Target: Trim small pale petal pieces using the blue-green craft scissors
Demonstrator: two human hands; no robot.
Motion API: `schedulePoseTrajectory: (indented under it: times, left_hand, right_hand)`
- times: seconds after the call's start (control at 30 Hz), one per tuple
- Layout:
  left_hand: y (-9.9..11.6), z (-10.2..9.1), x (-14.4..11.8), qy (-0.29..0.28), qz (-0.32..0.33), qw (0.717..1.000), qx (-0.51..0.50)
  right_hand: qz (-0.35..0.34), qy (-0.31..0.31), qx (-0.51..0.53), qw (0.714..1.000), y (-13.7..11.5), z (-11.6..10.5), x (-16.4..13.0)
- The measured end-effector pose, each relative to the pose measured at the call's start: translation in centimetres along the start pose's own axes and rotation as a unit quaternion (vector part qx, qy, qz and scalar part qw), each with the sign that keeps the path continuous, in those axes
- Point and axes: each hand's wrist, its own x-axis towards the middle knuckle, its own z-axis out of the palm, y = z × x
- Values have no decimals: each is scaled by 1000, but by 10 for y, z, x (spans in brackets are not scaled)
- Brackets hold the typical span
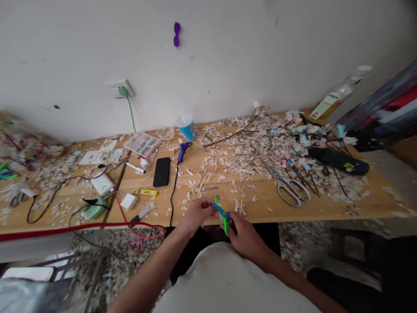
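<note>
My right hand (243, 234) is closed around the handles of small green and blue scissors (223, 214) at the table's front edge. The blades are slightly apart and point up and left, toward my left hand (198, 213). There the thumb and fingers are pinched together beside the blade tips; whatever sits between them is too small to make out. Pale shavings (239, 206) lie just beyond the scissors. Large grey-handled scissors (289, 191) rest farther right on the wooden table (208, 217).
A purple glue gun (183, 153), a black phone (162, 171) and a blue cup (186, 127) stand or lie beyond my left hand. Flower-tipped branches (234, 131) and a bottle (337, 98) are at the right. A red cord (81, 227) and other cables cross the left side.
</note>
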Motion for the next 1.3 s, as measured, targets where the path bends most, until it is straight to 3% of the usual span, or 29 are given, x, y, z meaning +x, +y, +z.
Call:
schedulePoseTrajectory:
  times: [0.1, 0.2, 0.43, 0.7, 0.87, 1.03, 1.17, 1.3]
  left_hand:
    - [-2, 9, -4, 5, -48, 990, -133]
    - [-6, 13, -5, 12, -55, 983, -177]
    - [-7, 1, 2, 9, 4, 1000, -26]
    - [-1, -6, 7, 15, 61, 994, 85]
    - [-3, 4, 4, 2, 2, 999, -37]
    - [-11, 13, -1, -11, -50, 980, -193]
    - [-15, 12, 1, 7, -42, 976, -214]
    - [-18, 7, 6, 16, -28, 987, -156]
  right_hand:
    - [1, 6, -4, 1000, 1, 1, 0]
    - [3, 9, -4, 1000, 2, 1, 0]
    - [11, -8, -11, 1000, -4, -5, -1]
    - [12, -7, -15, 1000, -7, -7, 1]
    - [14, 8, -15, 1000, -2, -3, 2]
    - [10, 14, -15, 1000, 1, -1, 1]
    - [11, 10, -13, 1000, 1, -1, 0]
    - [13, 2, -10, 1000, 0, -2, 1]
